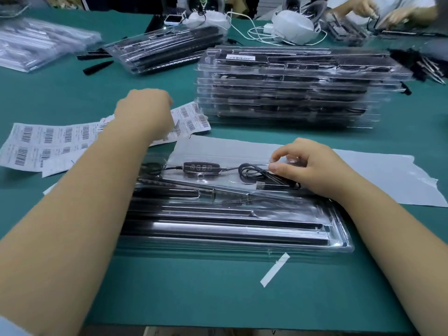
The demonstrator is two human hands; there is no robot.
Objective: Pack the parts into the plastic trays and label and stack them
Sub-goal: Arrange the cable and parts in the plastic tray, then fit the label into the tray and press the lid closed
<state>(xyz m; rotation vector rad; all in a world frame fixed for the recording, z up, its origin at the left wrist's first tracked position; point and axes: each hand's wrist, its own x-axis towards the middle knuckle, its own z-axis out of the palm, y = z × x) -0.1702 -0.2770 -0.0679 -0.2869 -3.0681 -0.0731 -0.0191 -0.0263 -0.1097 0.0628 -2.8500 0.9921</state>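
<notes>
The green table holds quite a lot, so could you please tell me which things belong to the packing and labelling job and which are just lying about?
Part of the job:
- plastic tray of parts, under the hands
- coiled cable in it
- barcode label sheets
- stack of packed trays

Lying about:
- white face masks
- white charger cable
- phone
- strip of tape
</notes>
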